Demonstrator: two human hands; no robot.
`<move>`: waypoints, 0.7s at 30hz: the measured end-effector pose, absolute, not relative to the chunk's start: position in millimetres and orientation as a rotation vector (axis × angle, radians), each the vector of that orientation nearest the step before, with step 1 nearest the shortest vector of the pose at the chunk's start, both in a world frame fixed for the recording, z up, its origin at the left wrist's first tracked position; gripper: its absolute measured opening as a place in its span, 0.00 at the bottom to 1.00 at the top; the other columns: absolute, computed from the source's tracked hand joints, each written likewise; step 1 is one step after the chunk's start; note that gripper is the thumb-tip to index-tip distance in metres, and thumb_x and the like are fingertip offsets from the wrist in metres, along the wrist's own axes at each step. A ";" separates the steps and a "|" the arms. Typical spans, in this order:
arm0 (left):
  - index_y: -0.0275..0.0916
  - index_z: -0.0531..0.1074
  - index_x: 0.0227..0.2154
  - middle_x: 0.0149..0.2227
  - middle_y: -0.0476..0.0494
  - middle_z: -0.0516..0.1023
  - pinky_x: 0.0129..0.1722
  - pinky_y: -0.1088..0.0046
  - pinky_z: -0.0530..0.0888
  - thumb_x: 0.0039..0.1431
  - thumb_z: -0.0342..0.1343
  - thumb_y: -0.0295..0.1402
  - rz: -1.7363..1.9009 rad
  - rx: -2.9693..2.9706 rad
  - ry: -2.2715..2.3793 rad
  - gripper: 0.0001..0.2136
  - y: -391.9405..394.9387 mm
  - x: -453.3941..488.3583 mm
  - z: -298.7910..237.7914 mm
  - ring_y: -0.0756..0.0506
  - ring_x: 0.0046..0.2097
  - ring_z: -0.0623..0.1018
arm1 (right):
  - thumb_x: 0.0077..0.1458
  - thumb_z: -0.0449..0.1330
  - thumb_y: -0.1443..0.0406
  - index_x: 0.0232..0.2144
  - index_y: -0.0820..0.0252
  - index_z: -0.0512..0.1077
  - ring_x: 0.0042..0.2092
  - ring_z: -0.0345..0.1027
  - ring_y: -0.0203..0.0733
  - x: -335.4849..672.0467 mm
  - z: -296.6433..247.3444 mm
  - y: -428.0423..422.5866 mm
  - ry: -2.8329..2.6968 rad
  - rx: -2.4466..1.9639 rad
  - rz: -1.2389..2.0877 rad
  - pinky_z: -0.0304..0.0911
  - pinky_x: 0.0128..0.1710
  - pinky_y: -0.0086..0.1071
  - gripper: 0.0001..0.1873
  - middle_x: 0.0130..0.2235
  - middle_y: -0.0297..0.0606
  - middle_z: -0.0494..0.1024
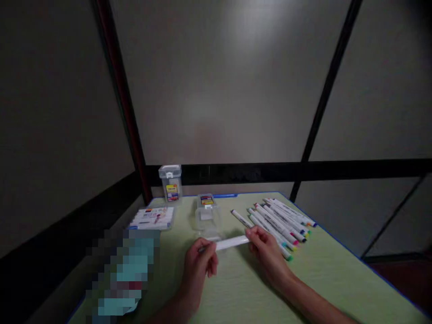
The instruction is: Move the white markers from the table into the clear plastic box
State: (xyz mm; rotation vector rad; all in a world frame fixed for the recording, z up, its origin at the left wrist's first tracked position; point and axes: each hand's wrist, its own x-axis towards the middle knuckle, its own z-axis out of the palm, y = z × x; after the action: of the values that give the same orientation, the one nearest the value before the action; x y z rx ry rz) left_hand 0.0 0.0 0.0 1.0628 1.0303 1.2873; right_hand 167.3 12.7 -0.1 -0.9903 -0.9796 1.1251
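Observation:
A white marker is held level above the table, one end in each hand. My left hand pinches its left end, where a small dark part shows between the fingers. My right hand grips the right end with thumb and fingertips. Both ends are partly hidden by fingers. Close to my right hand lie several white markers with coloured ends, spread side by side. A clear plastic box lies just beyond my left hand, with a yellow, red and blue label.
A lidded clear box stands upright at the back left. In front of it lies a flat clear case of white markers. A blurred-out teal item is at the left. Blue edging borders the green table; grey panels rise behind.

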 end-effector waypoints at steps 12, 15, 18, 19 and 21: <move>0.35 0.66 0.22 0.11 0.57 0.61 0.13 0.82 0.52 0.41 0.59 0.42 1.272 1.067 1.032 0.14 -4.1 2.0 8.3 0.57 0.13 0.58 | 0.42 0.61 0.49 0.16 0.60 0.59 0.15 0.38 0.25 164.0 4.6 7.4 -0.961 -0.973 1.215 0.31 0.15 0.26 0.23 0.12 0.22 0.50; 0.34 0.68 0.23 0.10 0.57 0.62 0.14 0.82 0.52 0.40 0.60 0.41 1.263 1.054 1.036 0.14 -3.7 2.3 8.8 0.57 0.14 0.59 | 0.41 0.63 0.51 0.17 0.61 0.59 0.15 0.37 0.24 164.4 3.5 8.8 -0.927 -0.976 1.246 0.30 0.15 0.26 0.22 0.11 0.21 0.50; 0.34 0.68 0.25 0.10 0.58 0.61 0.14 0.82 0.52 0.39 0.60 0.40 1.250 1.021 1.047 0.14 -4.2 2.9 9.7 0.57 0.13 0.58 | 0.40 0.64 0.52 0.17 0.61 0.60 0.15 0.37 0.24 165.3 2.9 10.4 -0.908 -0.974 1.261 0.30 0.15 0.26 0.21 0.12 0.21 0.50; 0.34 0.68 0.25 0.10 0.58 0.61 0.14 0.82 0.52 0.39 0.60 0.40 1.245 1.012 1.047 0.14 -4.4 3.1 9.9 0.57 0.13 0.58 | 0.40 0.64 0.53 0.17 0.61 0.61 0.15 0.38 0.24 165.6 2.9 10.6 -0.907 -0.971 1.262 0.31 0.15 0.26 0.21 0.12 0.21 0.51; 0.34 0.68 0.25 0.10 0.58 0.61 0.14 0.82 0.52 0.39 0.60 0.40 1.238 1.000 1.045 0.14 -4.7 3.4 9.9 0.57 0.13 0.58 | 0.40 0.64 0.53 0.17 0.61 0.61 0.15 0.38 0.24 166.1 3.1 10.5 -0.906 -0.968 1.264 0.31 0.15 0.25 0.20 0.12 0.22 0.51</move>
State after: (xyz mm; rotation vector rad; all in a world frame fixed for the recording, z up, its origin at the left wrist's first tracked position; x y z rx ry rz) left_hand 3.4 -4.7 9.9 1.0002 1.0454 1.2382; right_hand 166.1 10.5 3.1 -0.9680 -0.9060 1.2641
